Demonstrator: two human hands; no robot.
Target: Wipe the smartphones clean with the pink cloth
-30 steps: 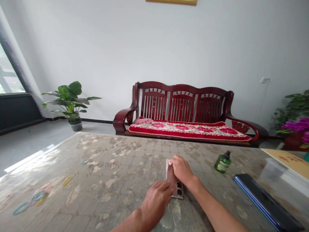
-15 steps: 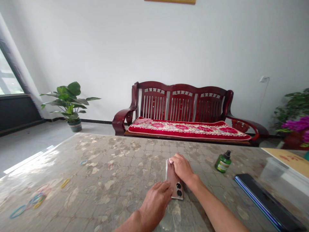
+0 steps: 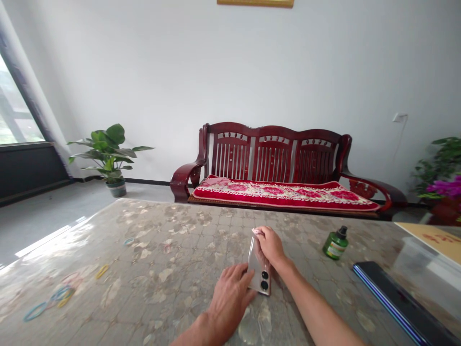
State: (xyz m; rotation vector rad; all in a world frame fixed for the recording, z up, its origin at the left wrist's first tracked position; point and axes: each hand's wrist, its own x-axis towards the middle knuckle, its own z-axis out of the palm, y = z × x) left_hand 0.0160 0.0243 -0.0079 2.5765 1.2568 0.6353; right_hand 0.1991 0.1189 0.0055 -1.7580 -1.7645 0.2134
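A pinkish-silver smartphone (image 3: 256, 266) lies back up on the table, its two dark camera rings at the near end. My left hand (image 3: 232, 293) grips its near left edge, the fingers at the side and the thumb by the lower back. At the far end, my right hand (image 3: 270, 245) is closed over the phone's right side. A small whitish-pink piece, like folded tissue (image 3: 257, 231), pokes out from the right fingertips; most of it is hidden in the hand.
A green pump bottle (image 3: 335, 244) stands right of my hands, near a dark phone (image 3: 399, 298) and a clear plastic box (image 3: 421, 264). Coloured rubber bands (image 3: 54, 300) lie on the left of the patterned tabletop (image 3: 144, 288). Beyond it is a wooden bench (image 3: 275, 149).
My right hand has moved slightly up toward the phone's far end, and more of the whitish piece shows. My left fingers have shifted to the phone's edge, uncovering its back. The view has shifted slightly.
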